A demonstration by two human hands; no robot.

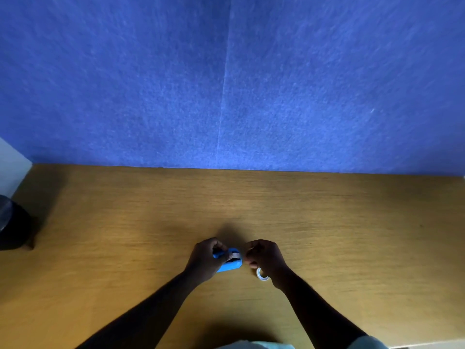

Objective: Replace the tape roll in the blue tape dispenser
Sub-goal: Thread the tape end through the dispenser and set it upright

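The blue tape dispenser [227, 261] sits at the near centre of the wooden desk [125, 235], gripped by the left hand [205, 259] with its fingers curled around the body. At its 3 o'clock, the right hand [264, 258] is curled, possibly pinching a tape end; the blur hides it. A white tape roll [262, 274] lies at the dispenser's 4 o'clock. A hard tug could tear the strip or twist the dispenser loose.
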